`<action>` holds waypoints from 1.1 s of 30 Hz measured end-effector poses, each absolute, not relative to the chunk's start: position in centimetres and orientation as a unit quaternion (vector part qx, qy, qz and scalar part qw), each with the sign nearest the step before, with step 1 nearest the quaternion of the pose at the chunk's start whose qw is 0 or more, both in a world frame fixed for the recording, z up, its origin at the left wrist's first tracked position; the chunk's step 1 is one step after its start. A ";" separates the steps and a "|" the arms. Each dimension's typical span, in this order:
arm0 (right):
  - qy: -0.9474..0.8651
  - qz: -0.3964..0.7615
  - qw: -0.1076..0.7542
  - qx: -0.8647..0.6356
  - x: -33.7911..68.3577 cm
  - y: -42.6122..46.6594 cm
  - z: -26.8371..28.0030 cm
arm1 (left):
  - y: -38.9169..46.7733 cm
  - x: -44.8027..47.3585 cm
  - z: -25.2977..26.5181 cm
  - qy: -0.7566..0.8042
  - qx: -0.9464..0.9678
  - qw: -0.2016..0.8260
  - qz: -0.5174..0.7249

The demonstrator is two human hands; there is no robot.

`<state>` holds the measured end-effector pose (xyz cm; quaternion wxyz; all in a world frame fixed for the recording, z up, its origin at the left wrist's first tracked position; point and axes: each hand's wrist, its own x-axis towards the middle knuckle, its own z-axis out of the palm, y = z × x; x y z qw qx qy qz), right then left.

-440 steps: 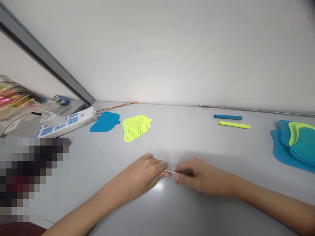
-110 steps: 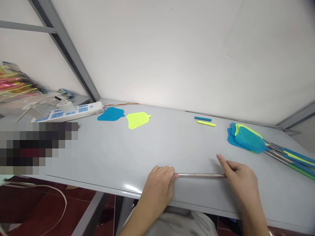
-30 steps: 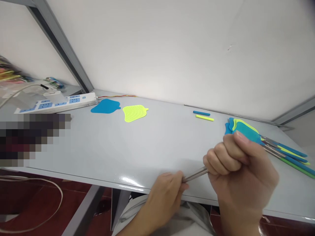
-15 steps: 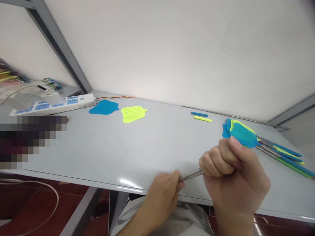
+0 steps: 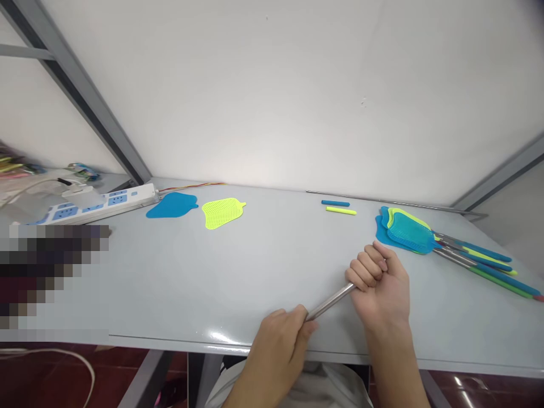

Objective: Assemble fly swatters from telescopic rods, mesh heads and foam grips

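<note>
A thin metal rod point(image 5: 330, 302) runs between my two hands above the front of the table. My left hand point(image 5: 283, 340) is closed round its lower left end, and my right hand point(image 5: 374, 283) is closed round its upper right end. Both ends are hidden in the fists. Beyond my right hand lies a pile of fly swatters point(image 5: 411, 232), blue and yellow-green, with metal shafts and coloured grips. Further back are a short blue tube point(image 5: 335, 203) and a short yellow tube point(image 5: 341, 211).
A blue swatter head point(image 5: 173, 205) and a yellow swatter head point(image 5: 224, 213) lie at the back left. Beside them is a white power strip point(image 5: 114, 203) with a plug in it. A long thin metal rod point(image 5: 391, 202) lies along the wall. A blurred dark patch covers the left edge.
My right hand has moved down and away from the camera, still gripping the rod. More of the rod shows between my hands. The view has shifted slightly.
</note>
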<state>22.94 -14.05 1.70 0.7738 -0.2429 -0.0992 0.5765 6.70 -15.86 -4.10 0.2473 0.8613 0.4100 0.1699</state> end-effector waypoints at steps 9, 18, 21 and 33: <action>-0.140 0.556 0.787 -0.229 25.4 -15.3 2.0 | -16.0 6.9 -3.5 0.405 0.851 0.266 0.205; -0.176 0.499 0.815 -0.238 23.7 -15.8 4.0 | -15.8 6.6 -3.8 0.408 0.838 0.296 0.206; -0.231 0.503 0.800 -0.231 22.2 -15.9 5.2 | -15.8 6.6 -3.8 0.397 0.842 0.302 0.206; -0.241 0.499 0.803 -0.220 21.2 -15.9 4.8 | -15.2 6.1 -4.1 0.405 0.782 0.390 0.269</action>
